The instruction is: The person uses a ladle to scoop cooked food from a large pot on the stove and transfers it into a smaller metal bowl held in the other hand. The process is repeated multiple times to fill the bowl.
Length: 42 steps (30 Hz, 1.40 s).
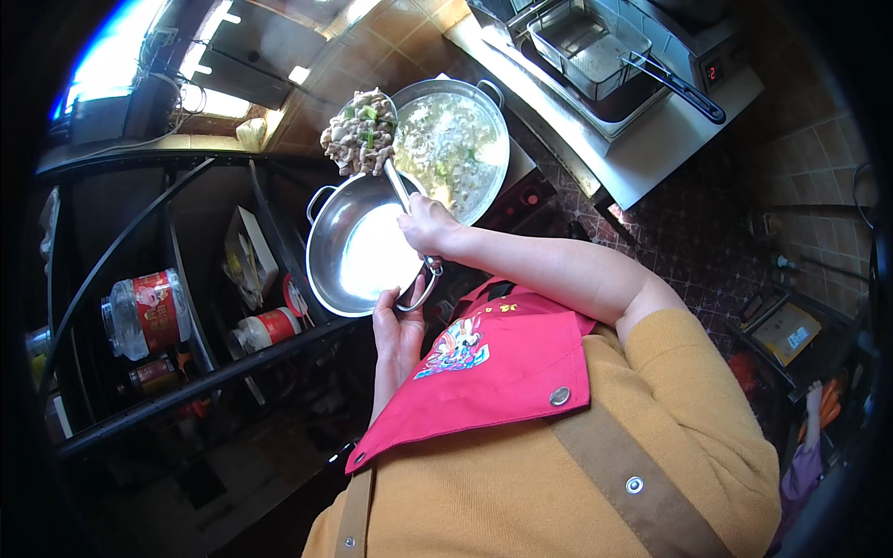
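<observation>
My right hand [429,227] grips the metal handle of a ladle or skimmer [396,183]. Its bowl is heaped with pieces of cooked meat [358,139] and chopped green scallion, raised over the far edge of a stainless steel pot [322,261]. Only bare shiny metal shows inside this pot. My left hand [398,324] holds the near rim beside a loop handle [427,289]. Just right of it stands a larger steel pot [504,157] of pale, cloudy broth [446,139], with foam and green bits on its surface.
A fryer basket [593,52] with a dark handle sits in a counter fryer [631,115] at upper right. To the left, a dark metal shelf rack [209,376] holds plastic jars [150,310] and a white box [254,254]. Another person's hand [814,397] shows at far right.
</observation>
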{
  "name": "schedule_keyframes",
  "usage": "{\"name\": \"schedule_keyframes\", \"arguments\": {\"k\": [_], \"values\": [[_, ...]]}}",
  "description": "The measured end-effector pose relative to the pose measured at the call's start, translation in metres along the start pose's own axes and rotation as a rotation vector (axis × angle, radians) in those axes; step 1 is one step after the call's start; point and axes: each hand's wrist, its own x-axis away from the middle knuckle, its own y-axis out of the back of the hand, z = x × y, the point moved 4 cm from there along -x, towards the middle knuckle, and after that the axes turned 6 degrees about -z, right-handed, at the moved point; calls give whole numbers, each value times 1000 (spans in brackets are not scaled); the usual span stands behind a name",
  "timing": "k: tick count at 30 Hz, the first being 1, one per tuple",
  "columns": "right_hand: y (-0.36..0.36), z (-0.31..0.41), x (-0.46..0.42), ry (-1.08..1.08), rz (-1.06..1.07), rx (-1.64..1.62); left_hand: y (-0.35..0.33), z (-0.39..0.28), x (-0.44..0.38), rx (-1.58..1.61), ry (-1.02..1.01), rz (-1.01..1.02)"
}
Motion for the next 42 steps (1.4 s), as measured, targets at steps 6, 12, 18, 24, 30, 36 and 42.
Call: {"name": "schedule_keyframes", "arguments": {"k": [6, 12, 18, 24, 30, 36, 42], "values": [[0, 3, -1, -8, 14, 14, -5, -3, 5, 3, 1, 22], [-5, -2, -10, 59, -6, -61, 3, -3, -2, 11, 10, 30], [-6, -6, -5, -17, 21, -89, 15, 5, -13, 24, 90, 10], [3, 6, 27, -38, 74, -142, -4, 12, -41, 0, 64, 112], [29, 28, 78, -152, 187, -192, -44, 24, -61, -32, 59, 210], [87, 43, 124, -172, 237, -222, -70, 54, -57, -6, 147, 357], [189, 45, 173, -135, 223, -285, -140, 95, 20, -54, 64, 377]]}}
